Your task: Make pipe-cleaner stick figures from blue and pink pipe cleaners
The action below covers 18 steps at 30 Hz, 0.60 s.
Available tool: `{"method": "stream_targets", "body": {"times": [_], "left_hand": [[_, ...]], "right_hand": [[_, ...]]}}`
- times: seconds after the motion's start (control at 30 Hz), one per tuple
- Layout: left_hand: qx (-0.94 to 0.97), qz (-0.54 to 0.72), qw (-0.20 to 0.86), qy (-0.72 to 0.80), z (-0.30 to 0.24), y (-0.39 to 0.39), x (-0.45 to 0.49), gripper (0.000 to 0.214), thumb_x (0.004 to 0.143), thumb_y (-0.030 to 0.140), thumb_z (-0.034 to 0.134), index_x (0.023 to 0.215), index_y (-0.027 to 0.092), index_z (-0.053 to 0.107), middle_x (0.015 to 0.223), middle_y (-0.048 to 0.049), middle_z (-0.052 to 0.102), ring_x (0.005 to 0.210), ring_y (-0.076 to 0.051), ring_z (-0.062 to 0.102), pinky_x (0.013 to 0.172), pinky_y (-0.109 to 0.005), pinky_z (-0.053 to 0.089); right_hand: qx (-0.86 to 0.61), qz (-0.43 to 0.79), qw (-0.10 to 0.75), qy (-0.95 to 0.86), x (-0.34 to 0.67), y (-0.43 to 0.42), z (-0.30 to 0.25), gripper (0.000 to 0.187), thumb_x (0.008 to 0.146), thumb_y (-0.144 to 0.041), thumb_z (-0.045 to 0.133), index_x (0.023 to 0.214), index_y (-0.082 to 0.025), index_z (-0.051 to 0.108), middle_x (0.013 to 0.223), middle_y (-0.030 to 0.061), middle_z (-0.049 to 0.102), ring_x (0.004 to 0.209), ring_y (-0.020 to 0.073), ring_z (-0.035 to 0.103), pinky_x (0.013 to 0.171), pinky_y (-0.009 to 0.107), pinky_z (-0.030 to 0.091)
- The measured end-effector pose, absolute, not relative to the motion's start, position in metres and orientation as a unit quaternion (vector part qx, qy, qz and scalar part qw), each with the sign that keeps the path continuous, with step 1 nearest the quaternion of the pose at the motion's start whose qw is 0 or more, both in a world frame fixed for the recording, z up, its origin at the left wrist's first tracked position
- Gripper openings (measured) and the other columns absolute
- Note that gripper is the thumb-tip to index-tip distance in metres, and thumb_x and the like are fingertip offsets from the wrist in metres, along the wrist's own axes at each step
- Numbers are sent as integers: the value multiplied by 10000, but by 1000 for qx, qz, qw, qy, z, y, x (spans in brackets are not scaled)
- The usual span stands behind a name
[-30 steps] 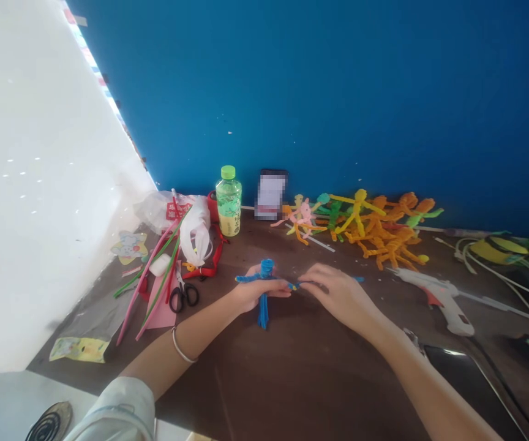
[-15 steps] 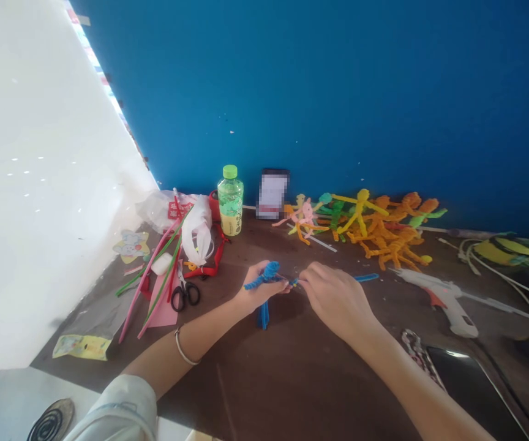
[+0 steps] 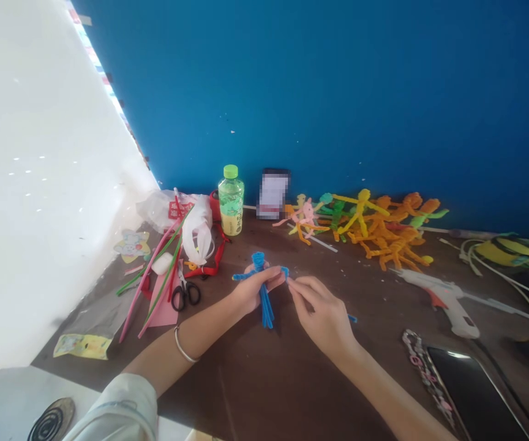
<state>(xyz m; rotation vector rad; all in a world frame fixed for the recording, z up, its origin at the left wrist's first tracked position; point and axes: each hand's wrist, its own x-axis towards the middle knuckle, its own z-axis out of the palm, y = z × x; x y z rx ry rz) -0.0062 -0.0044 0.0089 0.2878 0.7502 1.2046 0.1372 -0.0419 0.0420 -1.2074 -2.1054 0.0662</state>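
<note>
Blue pipe-cleaner figure point(image 3: 266, 307) is gripped by left hand point(image 3: 248, 295) above counter point(image 3: 264, 380); its bent arm point(image 3: 285, 271) is seemingly pinched by right hand point(image 3: 323, 311). Arm could be loosened if pulled too strongly.

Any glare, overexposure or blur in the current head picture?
Head view: the white wall looks washed out; glare streaks the flat-lying smartphone. Head view: the propped smartphone has a pixelated screen; the blue pipe-cleaner figure looks slightly soft.

No text readable: lettering on bottle point(image 3: 231, 205) and plastic bag point(image 3: 155, 212) too blurred.
</note>
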Motion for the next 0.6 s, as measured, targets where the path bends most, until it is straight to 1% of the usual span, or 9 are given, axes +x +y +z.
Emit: {"method": "stream_targets", "body": {"times": [0.07, 0.17, 0.27, 0.4, 0.6], "left_hand": [[127, 522, 779, 323, 11, -5, -8, 269, 596, 78, 711, 671, 157, 464, 665, 7, 615, 713, -127, 638, 796, -272, 491], [127, 489, 809, 300, 15, -6, -10, 230, 603, 80, 703, 686, 150, 501, 639, 24, 608, 662, -98, 624, 766, -246, 486], [156, 455, 820, 310, 16, -6, -11, 197, 591, 101, 715, 701, 131, 554, 633, 11, 618, 621, -87, 608, 735, -243, 483], [220, 421, 817, 327, 16, -4, -13, 196, 554, 151, 749, 667, 113, 593, 662, -19, 637, 671, -121, 619, 770, -283, 476], [291, 363, 816, 342, 15, -4, -15, 217, 529, 183, 765, 670, 99, 623, 688, -36, 644, 710, -152, 628, 778, -320, 486]], "right_hand": [[-457, 91, 379, -799, 138, -41, 37, 212, 849, -190, 444, 927, -208, 640, 833, 37, 644, 721, 129, 609, 644, 222, 467], [-445, 162, 412, -778, 141, -37, 34, 165, 832, -217, 484, 841, -216, 649, 820, 34, 653, 744, 146, 616, 688, 256, 490], [-453, 187, 398, -776, 147, -32, 36, 150, 817, -235, 509, 757, -214, 645, 787, 28, 655, 716, 151, 618, 664, 259, 494], [-445, 159, 322, -821, 159, -23, 46, 177, 823, -205, 483, 743, -217, 641, 788, 21, 653, 695, 141, 608, 622, 245, 470], [-360, 27, 229, -904, 171, -8, 63, 217, 856, -188, 425, 825, -208, 639, 813, 34, 660, 719, 148, 582, 649, 268, 413]]}}
